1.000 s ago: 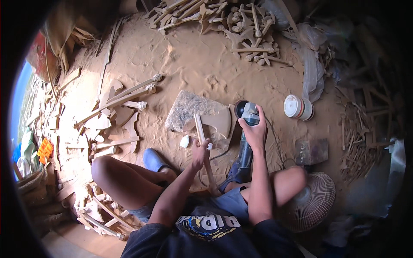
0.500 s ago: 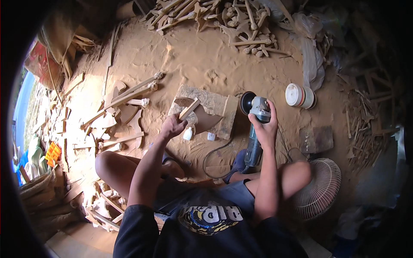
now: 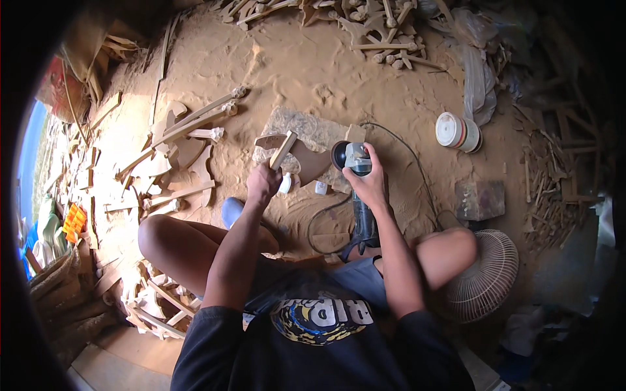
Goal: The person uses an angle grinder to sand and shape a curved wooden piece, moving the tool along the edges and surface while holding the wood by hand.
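Observation:
My left hand (image 3: 264, 183) is closed around the lower end of a wooden axe-shaped piece (image 3: 314, 163), which has a pale straight bar and flat, curved brown wings. Behind this piece lies a pale, worn block (image 3: 306, 122) on the sandy ground. My right hand (image 3: 368, 179) grips the head of an angle grinder (image 3: 365, 223), held upright with its body hanging down. The grinder's round black disc (image 3: 339, 155) is close to the right tip of the wooden piece; I cannot tell whether they touch.
Wooden sticks with carved knobs (image 3: 202, 124) lie at left, and more are heaped at the far side (image 3: 385, 32). A white tub (image 3: 458, 132), a square block (image 3: 480, 200) and a round fan cage (image 3: 486, 277) stand at right. The grinder's cord (image 3: 417, 159) loops over the ground.
The grinder in my right hand has moved left, bringing its disc close to the wooden piece. My left hand has shifted slightly, turning the piece's bar a little more upright.

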`<state>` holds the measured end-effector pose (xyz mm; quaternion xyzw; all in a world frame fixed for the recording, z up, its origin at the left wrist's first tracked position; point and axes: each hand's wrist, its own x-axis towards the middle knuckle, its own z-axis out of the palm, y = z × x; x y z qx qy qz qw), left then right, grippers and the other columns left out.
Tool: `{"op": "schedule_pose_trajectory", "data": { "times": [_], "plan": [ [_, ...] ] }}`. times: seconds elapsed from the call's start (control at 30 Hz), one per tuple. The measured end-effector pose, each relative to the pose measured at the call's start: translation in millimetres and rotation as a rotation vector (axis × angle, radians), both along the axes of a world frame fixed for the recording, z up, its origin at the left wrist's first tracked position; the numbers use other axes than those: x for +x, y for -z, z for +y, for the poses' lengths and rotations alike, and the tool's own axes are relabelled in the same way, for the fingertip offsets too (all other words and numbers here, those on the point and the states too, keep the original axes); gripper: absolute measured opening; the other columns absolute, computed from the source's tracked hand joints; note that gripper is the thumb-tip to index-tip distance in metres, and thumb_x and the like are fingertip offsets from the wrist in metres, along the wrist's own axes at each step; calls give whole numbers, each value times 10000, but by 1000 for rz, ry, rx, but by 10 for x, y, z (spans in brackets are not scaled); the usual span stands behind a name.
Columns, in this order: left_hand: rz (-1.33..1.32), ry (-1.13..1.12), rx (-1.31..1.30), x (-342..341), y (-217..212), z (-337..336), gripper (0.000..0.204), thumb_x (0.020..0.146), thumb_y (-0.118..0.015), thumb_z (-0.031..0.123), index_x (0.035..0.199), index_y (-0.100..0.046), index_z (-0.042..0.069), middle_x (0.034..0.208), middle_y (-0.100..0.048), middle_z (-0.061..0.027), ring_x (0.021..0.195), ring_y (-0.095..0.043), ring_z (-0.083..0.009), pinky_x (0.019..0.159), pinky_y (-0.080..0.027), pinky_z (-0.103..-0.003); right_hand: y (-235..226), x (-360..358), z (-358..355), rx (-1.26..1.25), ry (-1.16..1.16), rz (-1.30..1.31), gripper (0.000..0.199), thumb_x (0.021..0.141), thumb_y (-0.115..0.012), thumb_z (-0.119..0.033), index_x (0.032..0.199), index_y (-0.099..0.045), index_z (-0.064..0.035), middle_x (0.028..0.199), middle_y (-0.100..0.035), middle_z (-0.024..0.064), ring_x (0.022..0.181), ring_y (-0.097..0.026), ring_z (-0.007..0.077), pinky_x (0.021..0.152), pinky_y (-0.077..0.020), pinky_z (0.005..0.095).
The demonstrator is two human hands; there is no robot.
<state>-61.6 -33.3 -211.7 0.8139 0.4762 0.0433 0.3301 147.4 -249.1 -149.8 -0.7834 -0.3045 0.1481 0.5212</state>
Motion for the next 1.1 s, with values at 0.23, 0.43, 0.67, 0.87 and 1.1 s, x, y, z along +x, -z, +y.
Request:
{"op": "schedule_pose_trajectory", "data": {
  "times": [0.23,0.43,0.67,0.87,1.1],
  "plan": [
    [51,-12,9,11,-91,-26,290,930,-646,311,1131,-734,122,975,-761,-261,947,-733,-488,837,-585,-569,-20,12,132,-8,-74,64,816,783,-837,-153,1495,-507,70,1351,-665,239,1263,-654,316,1104,-500,411],
    [25,-6,-2,18,-12,-29,268,929,-647,307,1080,-706,94,932,-757,-249,911,-730,-489,813,-582,-571,100,102,125,-82,-60,-17,813,776,-843,-135,1503,-521,37,1367,-660,219,1258,-654,285,1106,-496,384],
    [61,-24,-6,11,56,-5,289,913,-641,294,1105,-715,91,949,-757,-258,916,-728,-487,818,-579,-570,-121,8,203,-81,-12,23,826,775,-858,-172,1514,-533,0,1360,-678,220,1246,-670,305,1092,-508,395],
    [20,-34,-19,46,31,-5,304,916,-640,293,1130,-727,97,954,-756,-264,918,-733,-480,819,-581,-567,-44,-12,224,-125,-51,78,855,758,-838,-128,1522,-495,44,1373,-670,241,1258,-672,316,1078,-517,402],
    [4,-58,-47,20,46,11,309,913,-635,305,1110,-742,93,931,-751,-273,898,-736,-477,815,-583,-566,101,86,187,-269,-8,-73,888,738,-841,-122,1540,-487,19,1359,-687,270,1239,-700,339,1051,-536,403]
  ]
}}
